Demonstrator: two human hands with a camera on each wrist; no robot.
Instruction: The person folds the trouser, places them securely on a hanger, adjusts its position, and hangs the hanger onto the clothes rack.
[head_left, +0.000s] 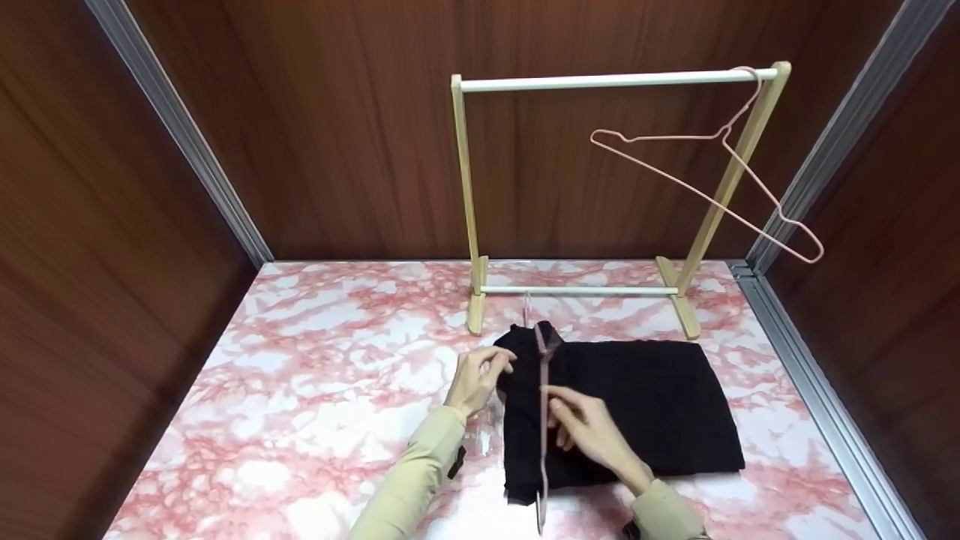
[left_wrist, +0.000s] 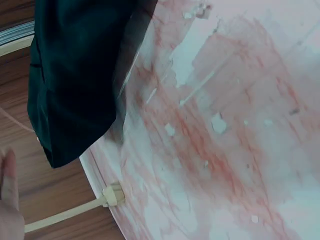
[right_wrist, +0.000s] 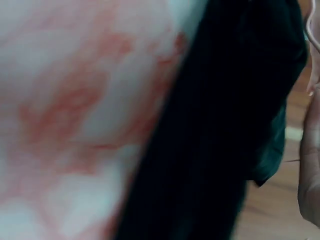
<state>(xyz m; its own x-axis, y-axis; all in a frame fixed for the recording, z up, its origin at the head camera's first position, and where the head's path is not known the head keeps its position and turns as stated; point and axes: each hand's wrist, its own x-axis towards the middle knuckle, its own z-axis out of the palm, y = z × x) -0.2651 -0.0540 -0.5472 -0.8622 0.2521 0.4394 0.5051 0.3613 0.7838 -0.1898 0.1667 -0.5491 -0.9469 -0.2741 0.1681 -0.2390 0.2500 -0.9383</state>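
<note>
A black garment [head_left: 645, 405] lies folded on the table, its left part raised around a pink clothes hanger [head_left: 544, 450]. The hanger is seen nearly edge-on, its hook towards the rack. My right hand [head_left: 592, 431] pinches the hanger's near side between thumb and index finger, above the cloth. My left hand [head_left: 478, 379] is at the garment's upper left edge with loosely bent fingers. In the left wrist view, the fingers [left_wrist: 9, 175] appear apart from the hanging black cloth [left_wrist: 75, 85]. The garment's exact kind is hidden by its folds.
Behind the garment stands a wooden rack [head_left: 466, 172] with a white top rail [head_left: 600, 81]. A second pink hanger [head_left: 675, 180] hangs at the rail's right end. Brown wood-look walls [head_left: 337, 135] enclose the marbled pink table [head_left: 315, 390] at the back and both sides.
</note>
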